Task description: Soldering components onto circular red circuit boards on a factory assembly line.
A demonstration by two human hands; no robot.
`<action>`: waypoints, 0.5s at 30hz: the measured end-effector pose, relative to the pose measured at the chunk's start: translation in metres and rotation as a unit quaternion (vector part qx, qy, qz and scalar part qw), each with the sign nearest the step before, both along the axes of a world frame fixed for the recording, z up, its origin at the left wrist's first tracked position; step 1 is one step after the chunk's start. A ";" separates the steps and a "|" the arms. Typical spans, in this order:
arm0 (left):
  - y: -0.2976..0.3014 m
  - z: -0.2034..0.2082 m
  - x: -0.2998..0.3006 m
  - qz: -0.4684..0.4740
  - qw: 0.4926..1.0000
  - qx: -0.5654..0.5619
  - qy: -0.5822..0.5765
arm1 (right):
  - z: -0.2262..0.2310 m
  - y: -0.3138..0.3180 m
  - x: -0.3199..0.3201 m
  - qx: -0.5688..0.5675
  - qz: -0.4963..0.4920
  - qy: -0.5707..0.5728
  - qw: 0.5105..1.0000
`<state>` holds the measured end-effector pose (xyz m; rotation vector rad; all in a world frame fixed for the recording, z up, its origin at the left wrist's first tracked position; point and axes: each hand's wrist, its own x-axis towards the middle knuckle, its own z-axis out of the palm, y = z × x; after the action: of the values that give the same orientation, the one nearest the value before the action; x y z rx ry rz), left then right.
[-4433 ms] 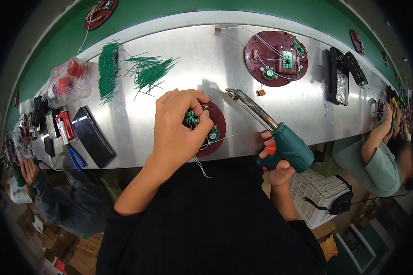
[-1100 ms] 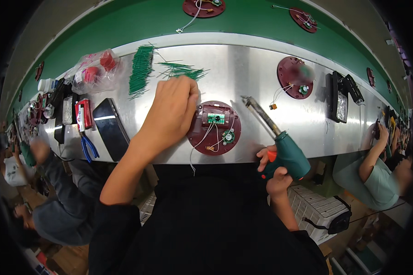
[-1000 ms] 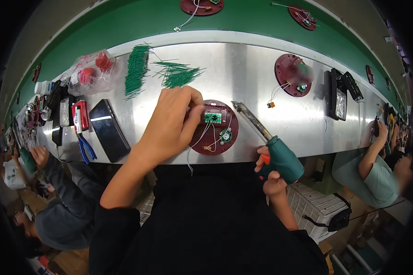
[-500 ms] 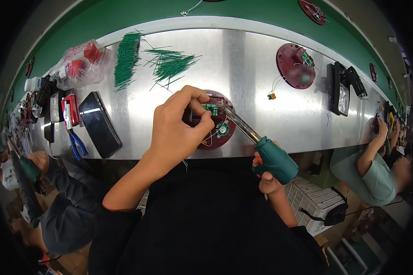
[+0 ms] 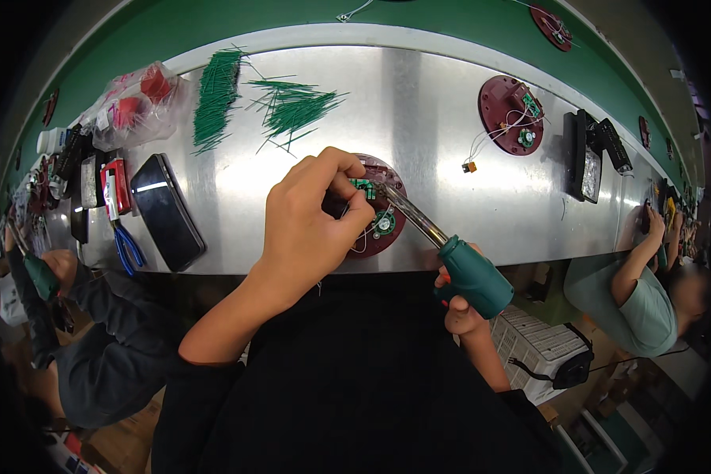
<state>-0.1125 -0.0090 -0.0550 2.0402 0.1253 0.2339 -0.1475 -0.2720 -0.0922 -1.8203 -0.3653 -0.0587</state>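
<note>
In the head view, our left hand curls its fingers together, pinching at a small green circuit board on the dark red round disc, which lies flat on the brushed metal counter near its front edge. Our right hand is wrapped tight around the teal plastic handle of a soldering iron; its slim shiny metal barrel slants up-left, the tip meeting the board. Thin green wires lie scattered behind, and a glossy black phone to the left.
</note>
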 end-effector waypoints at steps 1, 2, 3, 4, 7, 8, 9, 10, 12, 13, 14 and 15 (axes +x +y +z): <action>0.000 0.000 0.000 -0.001 1.000 0.000 0.000 | 0.000 0.000 0.000 -0.001 0.002 -0.001 1.000; -0.001 0.001 0.001 0.000 1.000 0.002 0.001 | 0.000 0.000 0.001 -0.001 0.003 -0.002 1.000; 0.000 0.001 0.001 0.001 1.000 0.006 0.003 | 0.001 0.001 0.002 -0.001 0.003 -0.002 1.000; 0.000 0.001 0.001 0.000 1.000 0.006 0.003 | 0.003 0.002 0.003 -0.002 0.006 -0.007 1.000; 0.002 -0.001 0.001 -0.004 1.000 0.018 -0.011 | -0.004 -0.007 -0.002 -0.004 0.015 0.003 1.000; 0.002 0.000 0.001 -0.005 1.000 0.020 -0.014 | -0.006 -0.011 -0.005 -0.004 0.022 0.018 1.000; 0.002 0.000 0.001 -0.005 1.000 0.023 -0.015 | -0.005 -0.011 -0.008 -0.004 0.022 0.019 1.000; 0.002 0.000 0.002 -0.006 1.000 0.023 -0.015 | -0.004 -0.011 -0.012 0.019 0.010 0.061 0.998; 0.001 0.001 0.002 -0.009 1.000 0.026 -0.011 | -0.008 -0.008 -0.015 0.054 -0.025 0.112 0.992; 0.001 0.001 0.002 -0.010 1.000 0.026 -0.012 | -0.006 -0.009 -0.013 0.054 -0.025 0.111 0.992; 0.001 0.002 0.002 -0.011 0.999 0.030 -0.011 | -0.003 -0.010 -0.010 0.054 -0.021 0.108 0.992; 0.001 0.002 0.002 -0.013 0.999 0.034 -0.010 | -0.002 -0.010 -0.008 0.054 -0.017 0.105 0.993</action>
<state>-0.1106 -0.0076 -0.0526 2.1043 0.0798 0.2453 -0.1556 -0.2822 -0.0938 -1.7069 -0.1795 0.0872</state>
